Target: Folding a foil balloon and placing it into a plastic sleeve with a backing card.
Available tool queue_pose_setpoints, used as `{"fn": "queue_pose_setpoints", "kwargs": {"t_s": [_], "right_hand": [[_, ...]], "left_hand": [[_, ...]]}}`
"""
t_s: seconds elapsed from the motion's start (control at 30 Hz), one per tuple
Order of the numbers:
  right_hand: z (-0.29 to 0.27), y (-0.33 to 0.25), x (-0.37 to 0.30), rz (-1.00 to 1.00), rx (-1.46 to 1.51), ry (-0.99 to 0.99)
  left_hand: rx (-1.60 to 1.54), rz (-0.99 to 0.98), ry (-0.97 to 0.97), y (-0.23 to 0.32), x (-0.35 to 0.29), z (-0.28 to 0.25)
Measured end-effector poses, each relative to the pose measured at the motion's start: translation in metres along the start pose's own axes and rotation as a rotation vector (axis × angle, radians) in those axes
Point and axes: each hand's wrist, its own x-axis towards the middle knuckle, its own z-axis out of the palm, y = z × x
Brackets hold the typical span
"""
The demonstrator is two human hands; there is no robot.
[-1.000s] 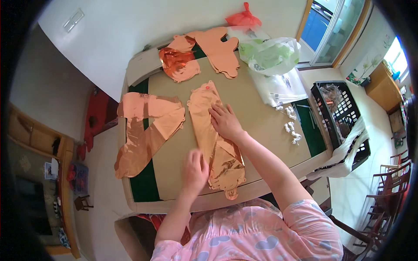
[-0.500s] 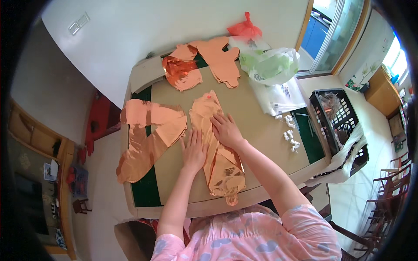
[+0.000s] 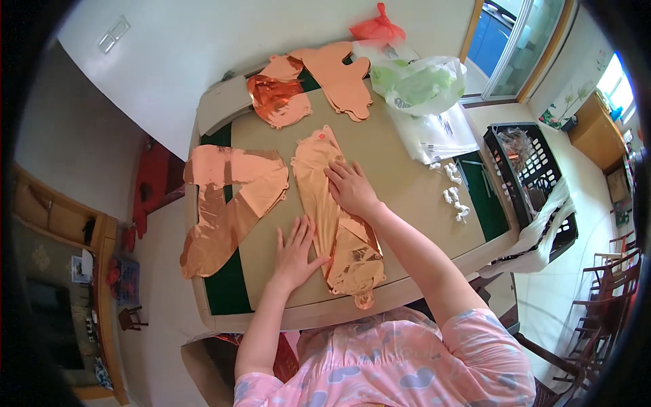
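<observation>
1. In front of you, a long sheet of shiny copper-coloured foil (image 3: 329,227) is lying on the table (image 3: 410,197), its surface wrinkling and creasing, its edges carrying small rounded tabs.
2. Your right hand (image 3: 352,188) is resting palm down on the foil's upper half, fingers extended and clamped on nothing.
3. Your left hand (image 3: 296,256) is lying spread along the foil's left edge, its thumb reaching over that edge; your hands are staying apart, with foil between them.
4. To your left, a broad, angular foil piece (image 3: 234,217) is lying well clear of your left hand.
5. Beyond, smooth foil cutouts (image 3: 336,74) with lobed outlines are overlapping, near a crinkled, translucent plastic bag (image 3: 424,88).
</observation>
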Motion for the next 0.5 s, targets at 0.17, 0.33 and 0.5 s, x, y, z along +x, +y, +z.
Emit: {"fn": "queue_pose_setpoints", "kwargs": {"t_s": [0.17, 0.33, 0.5], "right_hand": [[-0.001, -0.002, 0.0, -0.001, 0.008, -0.013], [0.001, 0.0, 0.0, -0.004, -0.007, -0.02], [0.001, -0.001, 0.001, 0.016, 0.008, -0.018]], "left_hand": [[-0.078, -0.033, 0.035, -0.005, -0.006, 0.011], [-0.037, -0.007, 0.042, -0.003, -0.005, 0.008], [-0.029, 0.019, 0.026, 0.004, -0.012, 0.001]]}}
